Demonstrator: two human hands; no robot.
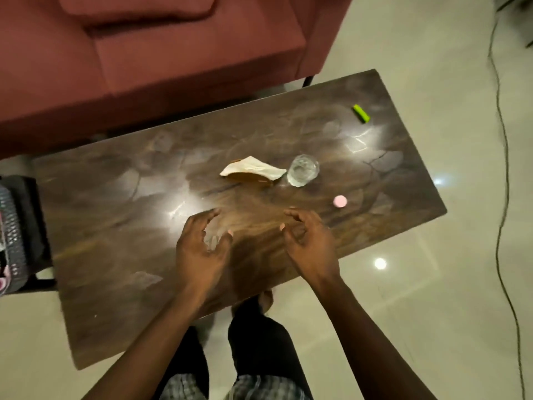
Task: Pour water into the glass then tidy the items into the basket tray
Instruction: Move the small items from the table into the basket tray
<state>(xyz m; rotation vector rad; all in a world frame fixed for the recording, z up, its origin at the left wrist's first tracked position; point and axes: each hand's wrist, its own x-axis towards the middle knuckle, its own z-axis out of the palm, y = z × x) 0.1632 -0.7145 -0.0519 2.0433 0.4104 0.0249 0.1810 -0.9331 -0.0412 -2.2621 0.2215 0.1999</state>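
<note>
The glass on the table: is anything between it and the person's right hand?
Nothing visible. The glass stands past the right hand, with only bare table between. The tissue lies beside the glass, towards the left, and the pink disc sits off to the right.

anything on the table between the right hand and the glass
No, in the head view only bare table lies between the right hand and the glass; the pink disc sits off to the right.
</note>
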